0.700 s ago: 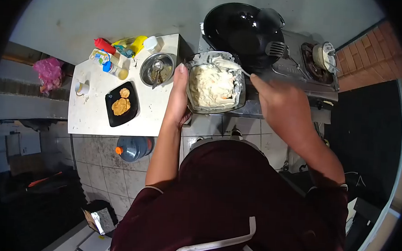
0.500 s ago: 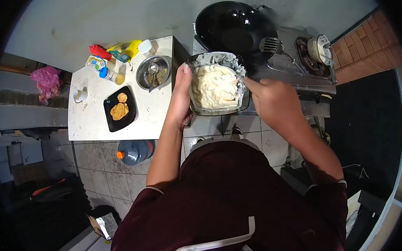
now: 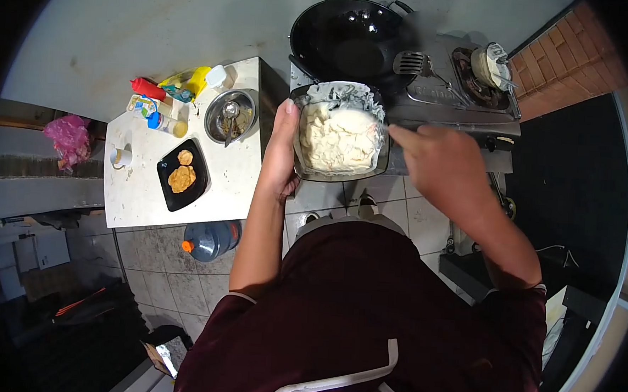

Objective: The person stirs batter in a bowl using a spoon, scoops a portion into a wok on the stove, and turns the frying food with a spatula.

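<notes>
The right grip (image 3: 440, 160) sits slightly lower beside the bowl (image 3: 335, 176) than before, and the pale stretch of utensil that showed at its fingertip is now lost to view. The creamy mixture (image 3: 336, 144) has a reshaped top, the orange bits near its lower right no longer showing. The view has swung, placing the wok (image 3: 357, 49) and white surface (image 3: 226, 181) further left.

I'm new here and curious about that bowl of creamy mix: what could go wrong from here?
Perhaps two things. The bowl seems held up mainly by the left hand, so it might tip or slip. And the creamy mix coats the inner wall, so a push from the right hand nearby could send some over the rim.
</notes>
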{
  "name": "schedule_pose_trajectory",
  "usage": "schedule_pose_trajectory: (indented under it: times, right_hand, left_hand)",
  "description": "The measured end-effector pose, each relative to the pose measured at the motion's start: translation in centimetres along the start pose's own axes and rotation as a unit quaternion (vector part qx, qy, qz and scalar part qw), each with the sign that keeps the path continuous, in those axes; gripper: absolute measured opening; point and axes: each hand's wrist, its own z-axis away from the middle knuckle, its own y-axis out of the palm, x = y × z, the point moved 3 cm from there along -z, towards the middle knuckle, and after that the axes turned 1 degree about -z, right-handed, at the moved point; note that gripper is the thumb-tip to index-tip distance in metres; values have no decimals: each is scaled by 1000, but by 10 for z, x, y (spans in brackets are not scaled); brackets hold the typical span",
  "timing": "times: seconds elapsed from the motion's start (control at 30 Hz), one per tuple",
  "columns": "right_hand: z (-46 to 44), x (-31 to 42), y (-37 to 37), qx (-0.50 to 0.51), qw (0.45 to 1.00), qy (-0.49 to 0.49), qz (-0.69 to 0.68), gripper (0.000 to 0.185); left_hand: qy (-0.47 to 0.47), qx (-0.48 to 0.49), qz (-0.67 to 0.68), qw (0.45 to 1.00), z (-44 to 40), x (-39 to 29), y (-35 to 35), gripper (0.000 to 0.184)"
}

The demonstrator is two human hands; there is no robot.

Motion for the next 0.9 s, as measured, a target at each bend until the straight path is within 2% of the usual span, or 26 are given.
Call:
schedule_pose_trajectory:
  times: [0.1,0.17,0.3,0.37,0.47,0.5,0.57,0.6,0.7,0.8,0.87,0.9]
  right_hand:
    - [-4,-8,-9,-39,999,5,21,21]
    - [-10,-16,-4,-65,996,-46,41,21]
    - [-25,-21,17,-24,997,-75,-13,24]
    - [-32,-24,24,19,987,-128,-99,24]
    - [-26,-18,11,13,976,-184,-116,23]
    - [-24,-16,0,14,975,-186,-117,23]
    - [-19,-11,-19,39,981,-190,-31,26]
    - [-15,-10,-19,39,980,-195,-32,26]
    - [-8,-7,-8,50,979,-199,20,33]
    - [-10,-2,4,39,986,-154,58,34]
    - [-13,2,0,2,988,-138,74,14]
    - [-14,4,-5,0,988,-138,76,14]
  left_hand:
    - [-5,1,-5,1000,10,-9,7,52]
    - [3,2,-60,998,11,-11,9,52]
    - [-7,12,-70,997,7,-7,6,54]
    - [-14,21,-15,1000,-1,3,-2,55]
    - [-47,-14,41,998,6,-3,-1,54]
    - [-56,18,76,995,7,-6,0,53]
    - [-26,3,50,998,7,-7,-2,52]
    - [4,-10,23,1000,7,-9,-4,51]
    - [18,-13,22,1000,3,-5,-11,51]
    - [57,-27,-38,997,10,-14,-3,52]
    - [44,-35,-14,998,5,-4,-11,53]
    - [32,-40,11,999,3,-3,-13,54]
